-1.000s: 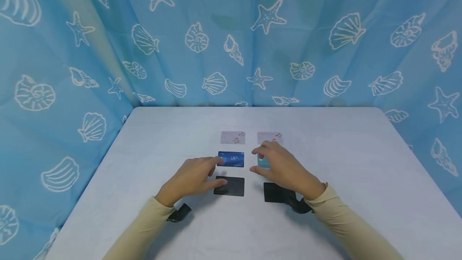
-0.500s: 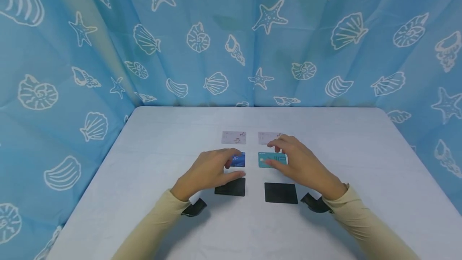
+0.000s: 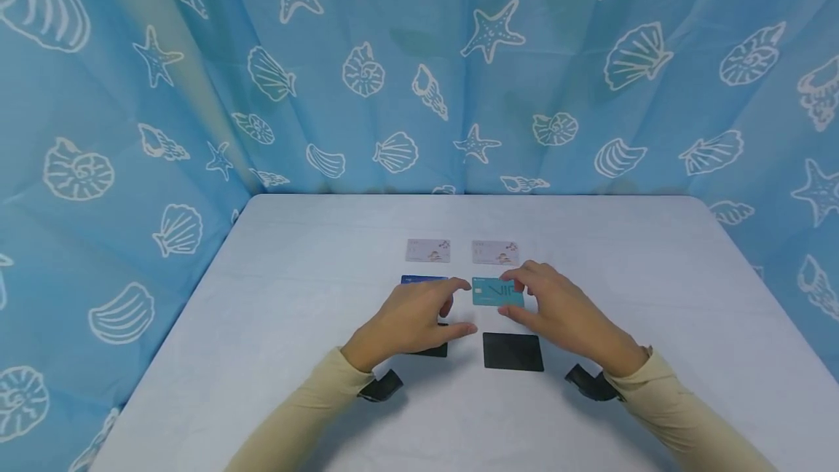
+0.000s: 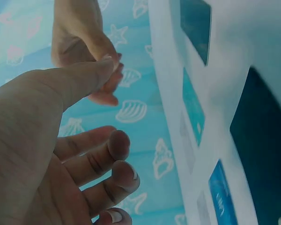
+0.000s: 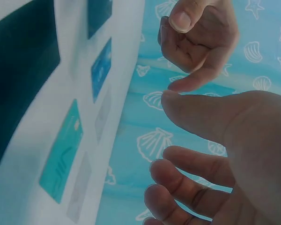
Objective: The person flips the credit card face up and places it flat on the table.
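In the head view, my left hand (image 3: 413, 315) hovers over the left column of cards, partly hiding a blue card (image 3: 419, 279) and a black card (image 3: 435, 349). Its thumb and forefinger are spread apart with nothing between them. My right hand (image 3: 566, 315) hangs at the right end of a teal VIP card (image 3: 488, 293), fingers loosely bent and holding nothing. Full lettering on the blue VIP card (image 4: 222, 199) shows in the left wrist view. Nearer the front lies a second black card (image 3: 513, 352), uncovered. Both wrist views show curved, relaxed fingers with empty palms.
Two pale pink cards (image 3: 428, 250) lie side by side in the back row. The cards rest on a white table (image 3: 314, 253), with a blue shell-print curtain (image 3: 406, 93) behind and at the sides. Dark wrist devices (image 3: 382, 386) hang below both sleeves.
My left hand has moved right, from the blue card's left end to its right side. The right hand has drawn right, uncovering the teal card and the right black card. No card has visibly moved.
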Tool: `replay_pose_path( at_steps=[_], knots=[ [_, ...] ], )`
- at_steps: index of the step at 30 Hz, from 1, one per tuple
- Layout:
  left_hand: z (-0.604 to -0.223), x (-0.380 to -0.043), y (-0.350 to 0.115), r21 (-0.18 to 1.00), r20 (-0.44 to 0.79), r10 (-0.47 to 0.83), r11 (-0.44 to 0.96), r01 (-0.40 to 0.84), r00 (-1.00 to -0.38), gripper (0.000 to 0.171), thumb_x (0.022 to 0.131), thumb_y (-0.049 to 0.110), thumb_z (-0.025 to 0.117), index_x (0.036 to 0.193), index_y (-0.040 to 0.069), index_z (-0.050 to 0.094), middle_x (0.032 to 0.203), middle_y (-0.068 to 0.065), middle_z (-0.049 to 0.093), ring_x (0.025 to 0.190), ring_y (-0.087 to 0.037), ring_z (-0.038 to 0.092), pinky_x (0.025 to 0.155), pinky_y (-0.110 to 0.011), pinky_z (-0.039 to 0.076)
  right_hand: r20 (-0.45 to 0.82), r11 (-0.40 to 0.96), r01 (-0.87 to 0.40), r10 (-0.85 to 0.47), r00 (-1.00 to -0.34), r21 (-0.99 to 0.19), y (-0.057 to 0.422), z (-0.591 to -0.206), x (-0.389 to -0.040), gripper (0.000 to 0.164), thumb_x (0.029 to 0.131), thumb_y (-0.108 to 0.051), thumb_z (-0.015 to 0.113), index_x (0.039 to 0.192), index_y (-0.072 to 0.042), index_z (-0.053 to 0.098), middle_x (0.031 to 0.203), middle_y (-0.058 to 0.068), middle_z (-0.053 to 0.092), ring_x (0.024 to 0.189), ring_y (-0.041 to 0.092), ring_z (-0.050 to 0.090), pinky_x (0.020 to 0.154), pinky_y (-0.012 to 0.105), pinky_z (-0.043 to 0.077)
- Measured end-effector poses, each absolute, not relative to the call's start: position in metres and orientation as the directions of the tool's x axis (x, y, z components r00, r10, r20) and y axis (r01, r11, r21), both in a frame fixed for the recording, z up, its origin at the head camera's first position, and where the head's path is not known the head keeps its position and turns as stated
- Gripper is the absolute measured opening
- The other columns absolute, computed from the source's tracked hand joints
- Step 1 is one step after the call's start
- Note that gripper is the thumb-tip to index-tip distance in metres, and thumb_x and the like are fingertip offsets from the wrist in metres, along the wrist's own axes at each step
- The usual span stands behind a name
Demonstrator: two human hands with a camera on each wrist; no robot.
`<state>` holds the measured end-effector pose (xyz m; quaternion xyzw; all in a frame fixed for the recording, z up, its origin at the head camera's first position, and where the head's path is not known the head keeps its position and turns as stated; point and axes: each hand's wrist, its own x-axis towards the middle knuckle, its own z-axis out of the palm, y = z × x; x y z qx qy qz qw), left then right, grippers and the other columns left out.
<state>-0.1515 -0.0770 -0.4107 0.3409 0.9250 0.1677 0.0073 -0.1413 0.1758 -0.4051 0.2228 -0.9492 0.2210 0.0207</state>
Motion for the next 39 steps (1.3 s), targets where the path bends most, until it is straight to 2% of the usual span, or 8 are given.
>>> replay_pose_path(
  at_steps=[6, 13, 19, 28, 32, 39],
  knots=[
    [-0.416, -0.15, -0.063, 0.323, 0.062, 0.655, 0.701, 0.636, -0.753, 0.063, 0.092, 0.055, 0.072, 0.139, 0.015, 0.061, 0.073, 0.009, 0.054, 0.059, -0.004, 0.046, 0.049, -0.018, 0.033, 0.122, 0.794, -0.441, -0.432, -0.893, -0.419, 0.18, -0.413, -0.138, 0.051, 0.087, -0.028, 0.084, 0.13, -0.008, 0.066, 0.1, 0.004, 0.063, 0.092, 0.021, 0.057, 0.075, 0.03, 0.052],
    [-0.422, -0.145, -0.054, 0.324, 0.036, 0.666, 0.698, 0.639, -0.746, 0.064, 0.091, 0.056, 0.073, 0.14, 0.017, 0.06, 0.077, 0.006, 0.062, 0.061, -0.004, 0.048, 0.048, -0.018, 0.034, 0.089, 0.781, -0.461, -0.47, -0.878, -0.422, 0.184, -0.419, -0.138, 0.05, 0.089, -0.028, 0.083, 0.13, -0.005, 0.066, 0.098, 0.003, 0.062, 0.092, 0.021, 0.055, 0.075, 0.031, 0.049],
    [-0.426, -0.142, -0.051, 0.309, 0.017, 0.666, 0.706, 0.637, -0.746, 0.063, 0.091, 0.056, 0.073, 0.139, 0.018, 0.061, 0.076, 0.009, 0.06, 0.061, -0.003, 0.048, 0.049, -0.017, 0.033, 0.032, 0.781, -0.47, -0.503, -0.864, -0.411, 0.188, -0.424, -0.138, 0.049, 0.088, -0.03, 0.083, 0.129, -0.006, 0.066, 0.098, 0.001, 0.062, 0.087, 0.016, 0.052, 0.071, 0.028, 0.044],
    [-0.439, -0.142, -0.047, 0.242, -0.008, 0.689, 0.704, 0.667, -0.724, 0.064, 0.09, 0.06, 0.072, 0.138, 0.018, 0.064, 0.074, 0.012, 0.058, 0.062, -0.002, 0.049, 0.051, -0.017, 0.033, -0.092, 0.808, -0.441, -0.511, -0.854, -0.391, 0.184, -0.428, -0.139, 0.045, 0.087, -0.034, 0.084, 0.122, -0.011, 0.069, 0.101, -0.001, 0.064, 0.089, 0.013, 0.054, 0.075, 0.032, 0.05],
    [-0.445, -0.141, -0.044, 0.229, -0.047, 0.69, 0.711, 0.665, -0.722, 0.065, 0.089, 0.062, 0.072, 0.137, 0.018, 0.064, 0.077, 0.011, 0.062, 0.065, -0.004, 0.05, 0.051, -0.019, 0.031, -0.137, 0.825, -0.413, -0.493, -0.859, -0.385, 0.181, -0.428, -0.139, 0.05, 0.083, -0.036, 0.087, 0.123, -0.011, 0.069, 0.105, 0.0, 0.065, 0.094, 0.015, 0.057, 0.079, 0.036, 0.052],
    [-0.446, -0.139, -0.042, 0.233, -0.078, 0.69, 0.714, 0.66, -0.719, 0.062, 0.087, 0.06, 0.075, 0.132, 0.018, 0.067, 0.093, 0.007, 0.072, 0.071, -0.005, 0.053, 0.054, -0.019, 0.033, -0.173, 0.828, -0.427, -0.51, -0.842, -0.362, 0.181, -0.43, -0.137, 0.059, 0.075, -0.043, 0.092, 0.119, -0.012, 0.069, 0.107, -0.002, 0.064, 0.09, 0.014, 0.05, 0.077, 0.033, 0.047]
  ],
)
